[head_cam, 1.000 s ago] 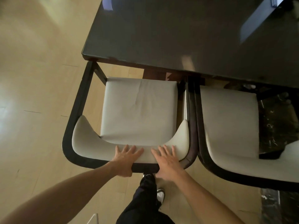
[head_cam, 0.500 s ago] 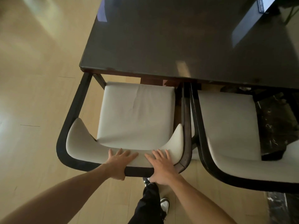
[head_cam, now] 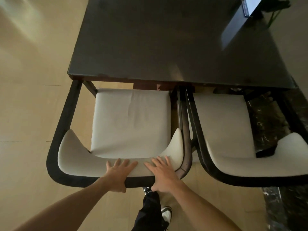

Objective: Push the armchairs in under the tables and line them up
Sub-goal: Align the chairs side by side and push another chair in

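A dark-framed armchair (head_cam: 130,120) with a cream seat and backrest stands in front of me, its front edge just under the dark table (head_cam: 175,39). My left hand (head_cam: 118,174) lies over the top of its backrest, fingers on the cream pad, thumb behind the black frame. My right hand (head_cam: 164,175) grips the backrest beside it in the same way. A second matching armchair (head_cam: 223,124) stands to the right, its frame touching the first chair's frame, its front also under the table edge.
Light wooden floor (head_cam: 30,114) spreads to the left and behind the chairs. A dark marble floor strip (head_cam: 270,129) runs on the right. My leg and shoe (head_cam: 165,214) are just behind the backrest.
Both hands have stayed on the backrest. The left armchair has slid a little away from me, further in under the table and closer against the right chair.
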`<action>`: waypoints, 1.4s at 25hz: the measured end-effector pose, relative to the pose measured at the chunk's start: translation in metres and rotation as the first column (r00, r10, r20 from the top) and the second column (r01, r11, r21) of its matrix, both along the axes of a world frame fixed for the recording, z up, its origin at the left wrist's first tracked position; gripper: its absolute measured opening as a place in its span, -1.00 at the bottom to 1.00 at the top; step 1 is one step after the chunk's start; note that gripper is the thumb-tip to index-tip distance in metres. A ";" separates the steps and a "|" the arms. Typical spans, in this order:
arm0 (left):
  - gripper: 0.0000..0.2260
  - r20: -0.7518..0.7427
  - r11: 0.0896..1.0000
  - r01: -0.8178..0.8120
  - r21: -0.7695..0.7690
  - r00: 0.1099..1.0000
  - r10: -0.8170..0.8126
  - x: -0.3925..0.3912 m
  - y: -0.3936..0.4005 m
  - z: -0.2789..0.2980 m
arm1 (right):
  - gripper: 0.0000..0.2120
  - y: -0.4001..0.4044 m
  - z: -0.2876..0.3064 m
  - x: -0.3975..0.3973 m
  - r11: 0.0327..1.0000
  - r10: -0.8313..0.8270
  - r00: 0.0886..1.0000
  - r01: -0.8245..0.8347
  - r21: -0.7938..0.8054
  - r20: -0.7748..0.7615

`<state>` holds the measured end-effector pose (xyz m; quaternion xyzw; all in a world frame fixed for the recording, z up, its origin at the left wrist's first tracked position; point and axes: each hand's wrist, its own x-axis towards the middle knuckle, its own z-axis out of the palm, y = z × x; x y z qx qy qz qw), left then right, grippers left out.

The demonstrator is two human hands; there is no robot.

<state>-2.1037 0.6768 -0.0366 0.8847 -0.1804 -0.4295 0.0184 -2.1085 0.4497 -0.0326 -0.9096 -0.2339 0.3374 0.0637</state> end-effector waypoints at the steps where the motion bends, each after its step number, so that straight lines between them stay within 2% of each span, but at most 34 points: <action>1: 0.03 -0.003 1.000 0.003 0.006 1.000 -0.003 0.001 0.001 -0.001 | -0.02 0.001 -0.002 -0.001 1.000 -0.006 1.000 0.006 0.002 0.006; 5: 0.04 0.003 1.000 0.013 0.008 1.000 -0.013 0.001 0.001 -0.003 | -0.02 0.005 -0.007 -0.003 1.000 -0.027 1.000 0.027 -0.004 -0.010; 7: 0.04 0.016 1.000 0.017 0.009 1.000 -0.017 0.001 0.000 -0.003 | 0.01 -0.001 0.004 0.003 0.999 -0.029 0.995 0.031 0.023 -0.091; 10: 0.05 0.003 1.000 0.016 0.007 1.000 -0.016 0.004 -0.001 0.000 | -0.01 -0.029 0.030 0.023 0.966 -0.194 0.953 0.227 0.125 -0.234; 14: 0.08 -0.019 1.000 0.008 0.008 1.000 -0.007 0.007 -0.003 0.005 | -0.15 -0.090 0.049 0.045 0.868 -0.457 0.886 0.463 0.177 -0.075; 17: 0.11 -0.081 0.999 0.012 0.052 0.997 -0.008 0.011 -0.007 0.006 | -0.21 -0.138 0.040 0.052 0.717 -0.689 0.723 0.669 0.197 0.052; 19: 0.12 -0.177 0.997 -0.022 0.070 0.984 0.035 0.025 -0.023 0.012 | -0.28 -0.166 0.029 0.052 0.638 -0.770 0.634 0.757 0.143 0.079; 20: 0.09 -0.210 0.997 -0.065 0.037 0.975 0.071 0.035 -0.040 0.017 | -0.32 -0.177 0.023 0.050 0.618 -0.786 0.614 0.781 0.083 0.072; 22: -0.04 -0.230 0.962 -0.241 -0.130 0.951 0.208 0.052 -0.085 0.026 | -0.37 -0.196 0.012 0.044 0.601 -0.798 0.602 0.798 -0.031 0.030; 24: -0.16 -0.220 0.857 -0.406 -0.316 0.910 0.350 0.068 -0.132 0.034 | -0.38 -0.213 0.003 0.043 0.612 -0.791 0.609 0.786 -0.092 -0.055; 26: -0.22 -0.236 0.761 -0.489 -0.427 0.872 0.428 0.081 -0.170 0.040 | -0.36 -0.223 -0.004 0.046 0.626 -0.779 0.609 0.773 -0.108 -0.149; 29: -0.27 -0.273 0.670 -0.571 -0.474 0.819 0.505 0.093 -0.209 0.038 | -0.32 -0.229 -0.004 0.049 0.610 -0.780 0.584 0.789 -0.068 -0.224; 33: -0.23 -0.214 0.687 -0.593 -0.421 0.801 0.559 0.102 -0.237 0.029 | -0.24 -0.236 0.005 0.055 0.549 -0.779 0.529 0.835 0.042 -0.337; 35: -0.18 -0.151 0.696 -0.600 -0.394 0.790 0.595 0.099 -0.244 0.026 | -0.25 -0.235 0.010 0.055 0.549 -0.768 0.533 0.833 0.063 -0.356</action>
